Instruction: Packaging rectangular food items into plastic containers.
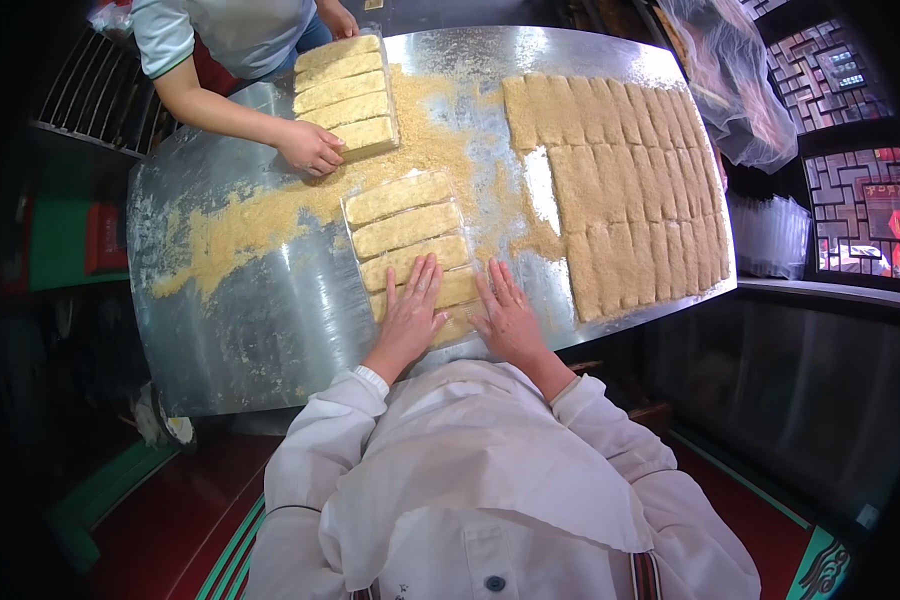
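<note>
A clear plastic tray point(351, 232) of pale yellow, crumb-dusted pastry bars point(405, 229) lies near the table's front edge. My left hand point(412, 311) lies palm down on the lower bars, fingers spread and pointing away from me. My right hand point(506, 307) is flat at the tray's right side, its fingertips by the ends of the bars. Neither hand grips anything. The lowest bars are partly hidden by my hands. To the right, rows of brown crumb-coated bars point(615, 187) lie side by side on the metal table.
Across the metal table point(262, 360), a co-worker's hand point(311, 146) touches a second clear tray of pale bars point(345, 94). Yellow crumbs point(232, 232) are scattered over the tabletop. Stacked clear plastic containers point(776, 236) stand by the lattice window at right, below a hanging plastic bag point(750, 97).
</note>
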`<state>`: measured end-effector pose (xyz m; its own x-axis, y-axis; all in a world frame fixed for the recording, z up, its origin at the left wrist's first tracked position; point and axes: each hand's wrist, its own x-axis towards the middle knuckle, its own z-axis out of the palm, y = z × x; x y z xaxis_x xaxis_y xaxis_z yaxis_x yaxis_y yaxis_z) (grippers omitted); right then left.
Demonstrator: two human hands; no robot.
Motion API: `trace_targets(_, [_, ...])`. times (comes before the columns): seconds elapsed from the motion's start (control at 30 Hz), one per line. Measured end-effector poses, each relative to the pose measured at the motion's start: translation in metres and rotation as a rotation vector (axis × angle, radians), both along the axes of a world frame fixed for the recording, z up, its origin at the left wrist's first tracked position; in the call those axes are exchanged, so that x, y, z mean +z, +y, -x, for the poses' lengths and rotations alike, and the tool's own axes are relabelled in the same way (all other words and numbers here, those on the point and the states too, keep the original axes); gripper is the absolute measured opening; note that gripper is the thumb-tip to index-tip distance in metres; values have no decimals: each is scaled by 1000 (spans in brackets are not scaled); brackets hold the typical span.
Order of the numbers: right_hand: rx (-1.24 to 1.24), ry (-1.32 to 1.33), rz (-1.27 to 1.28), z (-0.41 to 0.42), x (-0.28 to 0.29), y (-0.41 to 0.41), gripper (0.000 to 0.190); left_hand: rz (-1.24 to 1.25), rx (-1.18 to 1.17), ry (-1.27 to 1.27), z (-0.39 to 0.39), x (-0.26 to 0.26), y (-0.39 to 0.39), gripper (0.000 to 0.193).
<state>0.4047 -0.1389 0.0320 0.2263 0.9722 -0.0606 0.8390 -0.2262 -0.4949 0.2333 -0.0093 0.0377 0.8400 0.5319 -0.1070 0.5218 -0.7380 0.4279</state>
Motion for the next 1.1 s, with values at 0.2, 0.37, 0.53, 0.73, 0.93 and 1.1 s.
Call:
trace_targets(0.2, [74,-111,97,-10,1,-8,73,-25,-35,17,-11,-8,-4,82])
trace_targets(0.37, [-26,81,-69,-29,-16,-13,64,-32,-65,45,-27,-4,-10,84])
trace_targets(0.53, [-1089,796,-123,-70,-29,-74,22,-37,-64,129,-29,-12,-8,84])
trace_targets(0.73, [-1587,1186,-203,-88,-31,-137,26,27,-25,44,-28,-6,-5,78])
trace_targets(0.93, [-1687,1429,-384,-106,-61,-131,23,21,45,-110,-22,-1,-11,71])
trace_targets(1.1, [-1744,1289,-83,-114,-57,-100,27,52,119,-160,1,9,-9,68])
